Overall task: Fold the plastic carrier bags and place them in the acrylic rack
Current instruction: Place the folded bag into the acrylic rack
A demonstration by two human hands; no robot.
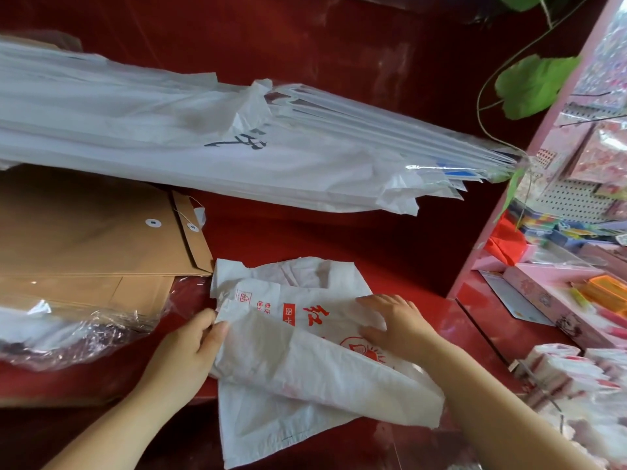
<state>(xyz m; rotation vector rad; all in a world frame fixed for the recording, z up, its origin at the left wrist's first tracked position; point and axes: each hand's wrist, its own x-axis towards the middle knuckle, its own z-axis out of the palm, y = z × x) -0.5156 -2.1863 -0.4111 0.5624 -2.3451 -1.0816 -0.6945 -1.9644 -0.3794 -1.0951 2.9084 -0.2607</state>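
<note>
A white plastic carrier bag (291, 364) with red print lies on the red counter, its lower part folded up over itself. My left hand (190, 351) pinches the bag's left edge between thumb and fingers. Flat on the printed face, my right hand (393, 320) presses down with fingers spread. Folded white-and-red bags (570, 374) stand packed together at the right edge, in what may be a clear rack whose walls I cannot make out.
A long stack of white paper in clear wrap (237, 147) crosses the counter behind. Brown string-tie envelopes (95, 242) in plastic wrap lie at the left. A pink shelf (556, 171) with stationery and a green vine (532, 83) stand at the right.
</note>
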